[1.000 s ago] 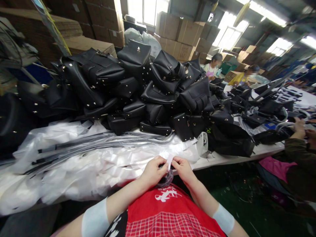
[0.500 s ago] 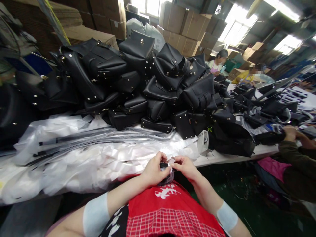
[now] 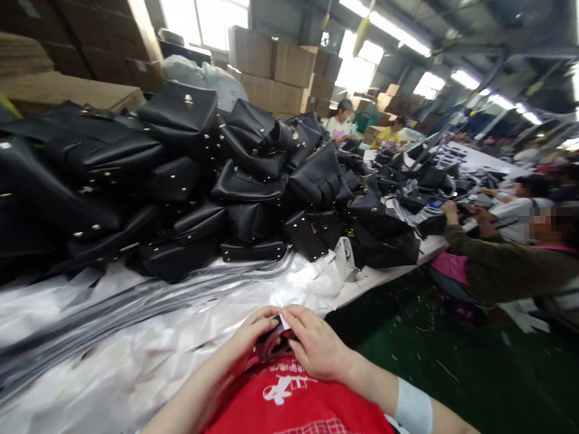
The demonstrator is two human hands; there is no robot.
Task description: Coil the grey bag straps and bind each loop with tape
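Note:
My left hand [image 3: 246,337] and my right hand [image 3: 316,343] meet just above my red apron at the table's near edge. Both pinch a small dark item [image 3: 274,343] with a bit of white paper or tape [image 3: 283,321] sticking up between the fingers. I cannot make out what the dark item is. White plastic sheeting [image 3: 149,337] lies on the table right in front of my hands. Behind it rises a big heap of black handbags [image 3: 203,175].
A person in a dark olive sleeve [image 3: 493,265] sits at my right, hands on bags on the table. Two more people [image 3: 344,120] work at the far end. Cardboard boxes [image 3: 271,66] are stacked behind. A dark green floor [image 3: 452,374] lies to the right.
My view has swung right and tilted. My hands have closed in tighter over the dark item and dropped nearer my apron. The white strip shows less.

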